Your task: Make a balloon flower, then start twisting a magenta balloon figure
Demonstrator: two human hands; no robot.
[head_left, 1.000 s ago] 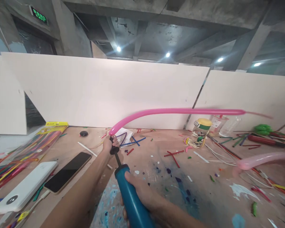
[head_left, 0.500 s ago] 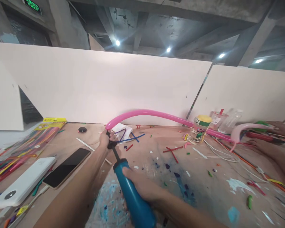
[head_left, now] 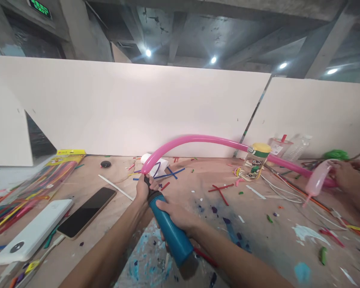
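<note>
A blue hand pump (head_left: pixel 171 233) lies slantwise between my hands over the table. My right hand (head_left: pixel 177 216) is wrapped round its barrel. At the pump's black nozzle end, my left hand (head_left: pixel 145 189) is closed, with the neck of a long pink balloon (head_left: pixel 195 139) fitted there. Whether the fingers pinch the balloon's neck, the nozzle or both is hard to make out. The balloon is inflated and arches to the right, passing behind a yellow-lidded jar (head_left: pixel 257 162). Little or none of the pump's rod shows between nozzle and barrel.
On the left lie a phone (head_left: pixel 87 213), a white power bank (head_left: pixel 33 232) and a bag of coloured balloons (head_left: pixel 60 170). At right, another person's hand (head_left: pixel 351 176) holds a pale pink balloon (head_left: pixel 319 178). Cables (head_left: pixel 288 196) and scraps litter the table; a white board (head_left: pixel 132 108) stands behind.
The pump's barrel has slid up to the nozzle, covering the rod. The pink balloon reaches farther right. The other person's pale balloon has turned and hangs down more.
</note>
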